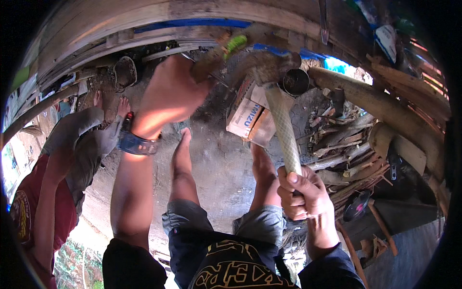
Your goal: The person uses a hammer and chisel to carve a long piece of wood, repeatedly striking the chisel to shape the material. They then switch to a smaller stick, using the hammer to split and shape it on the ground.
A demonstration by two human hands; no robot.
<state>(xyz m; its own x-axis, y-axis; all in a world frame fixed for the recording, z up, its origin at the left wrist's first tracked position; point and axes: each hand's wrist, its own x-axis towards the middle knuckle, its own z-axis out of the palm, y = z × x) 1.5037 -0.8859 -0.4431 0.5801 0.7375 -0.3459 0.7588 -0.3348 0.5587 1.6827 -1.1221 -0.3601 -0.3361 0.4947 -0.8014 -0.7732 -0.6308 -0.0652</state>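
My right hand (308, 192) is wrapped round the lower end of a hammer (285, 127) with a pale, patterned handle. The hammer stands up and away from me, its blurred metal head beside a brown piece with a bright green patch (235, 44). Whether the head touches that piece I cannot tell. My left hand (175, 91), raised and with a dark watch at the wrist, is closed round the near end of the brown piece. Motion smears it, and its kind is unclear. A thin metal strip or wire crosses close to the left fingers.
A cardboard box (250, 118) sits on the dirt floor between my feet. Beyond it are wooden planks (120, 21) and a dark round tube end (294, 82). Firewood (346, 139) is piled at the right. A person in a maroon shirt (55, 192) is at my left.
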